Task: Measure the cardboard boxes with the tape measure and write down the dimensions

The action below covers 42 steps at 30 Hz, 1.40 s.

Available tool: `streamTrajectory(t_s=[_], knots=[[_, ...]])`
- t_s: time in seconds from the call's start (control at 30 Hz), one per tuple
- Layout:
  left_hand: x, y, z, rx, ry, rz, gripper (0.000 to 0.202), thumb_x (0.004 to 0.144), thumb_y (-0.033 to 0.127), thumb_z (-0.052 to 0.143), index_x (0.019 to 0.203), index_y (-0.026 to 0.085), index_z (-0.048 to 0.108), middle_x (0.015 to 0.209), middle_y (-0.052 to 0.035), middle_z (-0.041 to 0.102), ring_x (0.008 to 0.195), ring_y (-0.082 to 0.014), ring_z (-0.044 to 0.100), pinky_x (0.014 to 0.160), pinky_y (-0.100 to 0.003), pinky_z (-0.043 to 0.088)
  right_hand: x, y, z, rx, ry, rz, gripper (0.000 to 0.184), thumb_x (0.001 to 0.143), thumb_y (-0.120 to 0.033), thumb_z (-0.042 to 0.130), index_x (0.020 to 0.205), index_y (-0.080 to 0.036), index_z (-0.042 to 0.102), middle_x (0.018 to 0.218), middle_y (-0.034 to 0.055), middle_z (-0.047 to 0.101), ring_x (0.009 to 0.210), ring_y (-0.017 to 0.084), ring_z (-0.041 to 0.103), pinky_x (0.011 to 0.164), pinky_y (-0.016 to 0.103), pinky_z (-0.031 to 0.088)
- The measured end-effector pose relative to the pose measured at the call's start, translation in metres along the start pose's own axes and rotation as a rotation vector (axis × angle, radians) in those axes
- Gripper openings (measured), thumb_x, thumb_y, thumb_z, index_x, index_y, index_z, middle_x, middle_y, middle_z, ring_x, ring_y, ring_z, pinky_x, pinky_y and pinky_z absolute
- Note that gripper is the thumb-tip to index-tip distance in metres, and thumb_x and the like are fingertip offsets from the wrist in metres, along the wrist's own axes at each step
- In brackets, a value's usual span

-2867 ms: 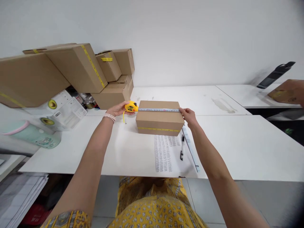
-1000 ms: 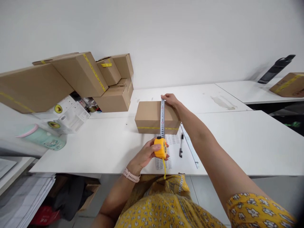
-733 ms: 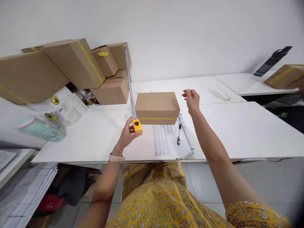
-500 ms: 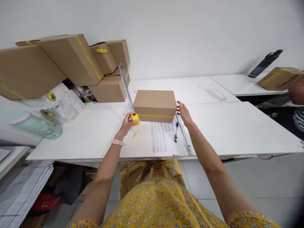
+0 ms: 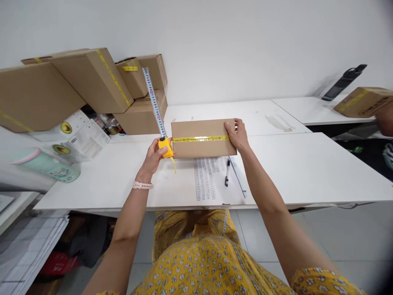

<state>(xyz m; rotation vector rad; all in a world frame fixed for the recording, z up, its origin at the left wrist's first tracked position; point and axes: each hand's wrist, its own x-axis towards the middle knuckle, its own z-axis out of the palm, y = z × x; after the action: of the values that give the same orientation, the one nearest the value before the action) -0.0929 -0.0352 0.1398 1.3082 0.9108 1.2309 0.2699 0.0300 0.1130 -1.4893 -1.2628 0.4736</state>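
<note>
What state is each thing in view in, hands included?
Left hand: closed on the tape measure
Tape measure: blade extended
Right hand: gripping the right end of the box
Box: yellow tape along the face towards the camera
Pen: lying on the sheet; cap unclear
Sheet: printed, partly hidden by the box
Stacked boxes: several taped
Black bottle: open or closed, unclear
</note>
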Motion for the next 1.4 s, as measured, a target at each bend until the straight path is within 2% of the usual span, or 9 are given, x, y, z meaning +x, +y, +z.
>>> streamTrajectory(t_s=[0.1,0.17,0.3,0.47,0.77,0.93,1.03,1.2,1.4], knots=[[-0.023,-0.005,0.019,-0.014,0.013,0.069,0.063,0.067,0.041,0.088,0.118,0.025,0.054,0.147,-0.0121,0.055,0.086,-0.0217,0.073,0.076,-0.039,0.063,0.007,0.001,0.003,0.033,-0.033,-0.139,0.049,0.088,-0.062,0.06,0.123,-0.027,0.056,0.14,0.0118,0.055,0.125,0.029,0.054,0.103,0.046,0.048],[-0.045,-0.014,0.038,-0.093,-0.066,0.066,0.069,0.065,0.041,0.091,0.12,0.025,0.053,0.143,-0.0121,0.057,0.083,-0.0215,0.073,0.071,-0.037,0.063,0.011,0.0,0.003,0.079,-0.098,-0.184,0.049,0.09,-0.059,0.058,0.128,-0.028,0.054,0.139,0.0106,0.058,0.121,0.028,0.056,0.102,0.047,0.049],[-0.092,-0.046,0.087,-0.19,-0.304,-0.159,0.065,0.07,0.039,0.091,0.123,0.025,0.055,0.132,-0.0095,0.059,0.088,-0.0207,0.071,0.074,-0.034,0.061,0.016,0.0,0.004,0.058,-0.094,-0.183,0.043,0.093,-0.055,0.054,0.126,-0.027,0.056,0.13,0.0104,0.063,0.114,0.028,0.059,0.098,0.05,0.051],[-0.117,-0.077,0.122,-0.19,-0.374,-0.319,0.066,0.072,0.041,0.091,0.125,0.025,0.054,0.128,-0.0094,0.058,0.093,-0.0207,0.068,0.076,-0.033,0.058,0.019,0.0,0.006,-0.088,-0.026,-0.302,0.038,0.096,-0.048,0.049,0.126,-0.029,0.061,0.123,0.0094,0.065,0.115,0.03,0.055,0.104,0.054,0.046],[-0.121,-0.09,0.112,-0.252,-0.371,-0.406,0.065,0.07,0.04,0.092,0.12,0.026,0.052,0.137,-0.0112,0.055,0.09,-0.019,0.066,0.074,-0.032,0.056,0.013,-0.014,0.008,-0.259,0.021,-0.406,0.024,0.098,-0.033,0.042,0.107,-0.025,0.062,0.114,0.01,0.068,0.108,0.029,0.057,0.097,0.051,0.045],[-0.127,-0.092,0.109,-0.232,-0.392,-0.443,0.071,0.066,0.043,0.094,0.123,0.023,0.056,0.126,-0.0114,0.061,0.09,-0.0203,0.066,0.075,-0.032,0.056,0.016,-0.019,0.01,-0.383,0.041,-0.419,0.022,0.097,-0.029,0.041,0.103,-0.024,0.062,0.11,0.0098,0.069,0.106,0.029,0.058,0.095,0.05,0.042],[-0.129,-0.091,0.11,-0.229,-0.399,-0.467,0.073,0.064,0.045,0.094,0.123,0.023,0.057,0.124,-0.0109,0.061,0.091,-0.0213,0.066,0.077,-0.034,0.056,0.019,-0.023,0.01,-0.507,0.049,-0.472,0.028,0.098,-0.027,0.039,0.11,-0.024,0.065,0.109,0.0108,0.069,0.104,0.031,0.057,0.095,0.05,0.039],[-0.129,-0.093,0.111,-0.239,-0.411,-0.483,0.071,0.066,0.044,0.094,0.122,0.024,0.055,0.129,-0.0107,0.059,0.095,-0.0223,0.065,0.08,-0.035,0.056,0.02,-0.033,0.01,-0.67,-0.026,-0.638,0.054,0.099,-0.012,0.031,0.142,-0.031,0.057,0.11,0.009,0.067,0.1,0.029,0.053,0.095,0.048,0.034],[-0.127,-0.1,0.11,-0.286,-0.404,-0.466,0.072,0.066,0.043,0.094,0.122,0.024,0.052,0.136,-0.0114,0.056,0.093,-0.0194,0.064,0.08,-0.034,0.055,0.021,-0.037,0.009,-0.745,-0.091,-0.713,0.054,0.102,-0.014,0.035,0.14,-0.042,0.06,0.116,0.0083,0.062,0.101,0.029,0.048,0.094,0.048,0.031]])
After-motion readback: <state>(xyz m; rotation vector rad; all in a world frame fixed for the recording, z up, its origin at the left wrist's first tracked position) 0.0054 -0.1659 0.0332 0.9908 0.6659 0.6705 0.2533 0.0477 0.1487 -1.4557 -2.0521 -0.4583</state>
